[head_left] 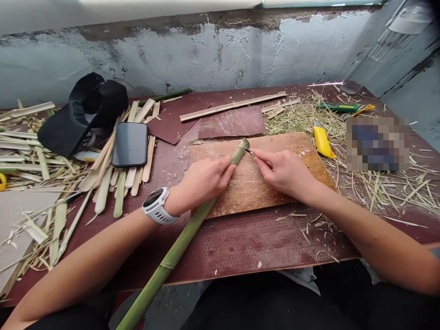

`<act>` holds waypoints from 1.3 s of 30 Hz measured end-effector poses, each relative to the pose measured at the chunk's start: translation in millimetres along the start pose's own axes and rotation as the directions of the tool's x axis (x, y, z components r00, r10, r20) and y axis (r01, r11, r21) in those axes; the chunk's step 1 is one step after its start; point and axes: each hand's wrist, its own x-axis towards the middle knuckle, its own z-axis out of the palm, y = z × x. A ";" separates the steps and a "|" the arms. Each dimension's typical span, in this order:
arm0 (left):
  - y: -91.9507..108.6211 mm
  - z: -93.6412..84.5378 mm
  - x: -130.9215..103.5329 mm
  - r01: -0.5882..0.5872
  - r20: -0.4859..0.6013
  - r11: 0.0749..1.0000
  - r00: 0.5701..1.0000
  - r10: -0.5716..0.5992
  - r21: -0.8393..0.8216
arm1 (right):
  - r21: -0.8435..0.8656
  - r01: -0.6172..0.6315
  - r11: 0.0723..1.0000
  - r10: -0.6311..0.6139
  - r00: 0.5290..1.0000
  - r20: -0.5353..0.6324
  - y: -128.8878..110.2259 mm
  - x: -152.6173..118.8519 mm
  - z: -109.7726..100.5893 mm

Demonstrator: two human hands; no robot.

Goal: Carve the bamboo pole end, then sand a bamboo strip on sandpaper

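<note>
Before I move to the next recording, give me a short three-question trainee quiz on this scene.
1. True or false: the left hand grips the green bamboo stalk.
2. What lies under the stalk's far end? A) phone B) wooden board C) cap
3. Fill in: the right hand pinches a thin ____ at the stalk's tip.

Key
1. True.
2. B, the wooden board; the phone and cap lie off to the left.
3. Tool; too small to identify further.
</note>
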 end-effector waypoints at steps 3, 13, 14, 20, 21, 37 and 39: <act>-2.8 0.6 1.4 -0.026 -0.003 0.999 1.000 0.026 -0.032 | -0.167 0.007 0.986 0.002 0.998 0.055 -5.3 1.7 0.0; -1.1 -2.4 2.1 -0.030 0.028 0.999 0.999 0.030 -0.013 | -0.253 0.066 0.965 -0.036 0.992 0.124 -14.2 2.1 0.3; -1.1 -2.8 1.8 -0.037 0.028 0.999 0.999 0.038 -0.023 | -0.225 0.065 0.972 -0.038 0.992 0.123 -12.8 2.6 -1.2; -2.0 -2.2 0.2 -0.091 -0.026 0.974 0.996 0.087 -0.209 | -0.159 0.094 0.983 -0.078 0.991 0.104 -2.0 2.5 -18.6; -2.4 -1.8 0.3 -0.109 -0.038 0.959 0.994 0.103 -0.263 | -0.151 0.094 0.984 -0.081 0.992 0.095 -0.7 1.2 -22.0; 29.5 5.5 -11.1 0.109 0.103 0.288 0.994 -0.035 -0.951 | -0.057 0.026 0.998 -0.030 0.997 -0.074 4.2 -43.6 -25.4; 30.6 6.7 -10.4 0.119 0.112 0.275 0.993 -0.041 -0.954 | -0.044 0.028 0.999 -0.030 0.998 -0.056 7.0 -45.9 -23.4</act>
